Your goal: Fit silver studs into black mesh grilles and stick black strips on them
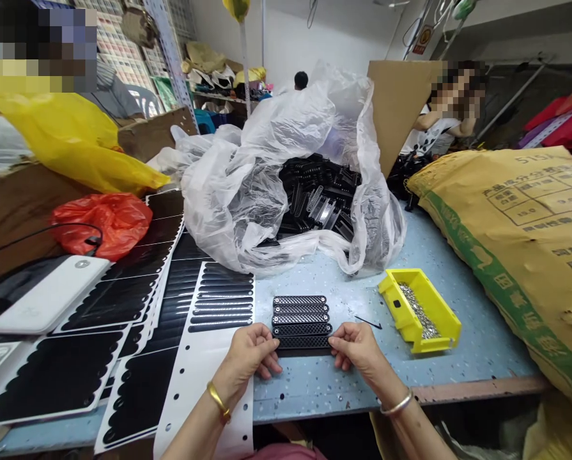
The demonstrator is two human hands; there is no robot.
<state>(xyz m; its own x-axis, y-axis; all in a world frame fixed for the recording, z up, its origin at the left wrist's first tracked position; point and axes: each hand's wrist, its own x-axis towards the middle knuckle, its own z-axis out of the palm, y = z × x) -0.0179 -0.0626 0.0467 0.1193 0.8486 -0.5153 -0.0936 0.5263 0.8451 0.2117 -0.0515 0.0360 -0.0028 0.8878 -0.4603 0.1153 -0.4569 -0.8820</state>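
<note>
Head camera looks down over my pale blue workbench (314, 396), with a big woven sack (520, 243) printed in yellow and green on my right and a clear plastic bag (228, 191) slumped open ahead, full of black perforated bars (317, 198). To my left lie black die-cut pieces on white backing sheets (218, 306). Nearer my right hand sits a yellow plastic bin (439, 306) of small metal pieces (418, 311), with a thin black rod (368, 322) just beside it. Right in front of me, five matching bars (301, 313) lie side by side on the bench. My left hand (250, 354) and right hand (355, 348) are drawn in narrow at either end of the nearest bar (303, 342), holding it between them. It looks stiff and light, though its mesh face may be the weaker part, so the solid ends seem the best place to grip.
</note>
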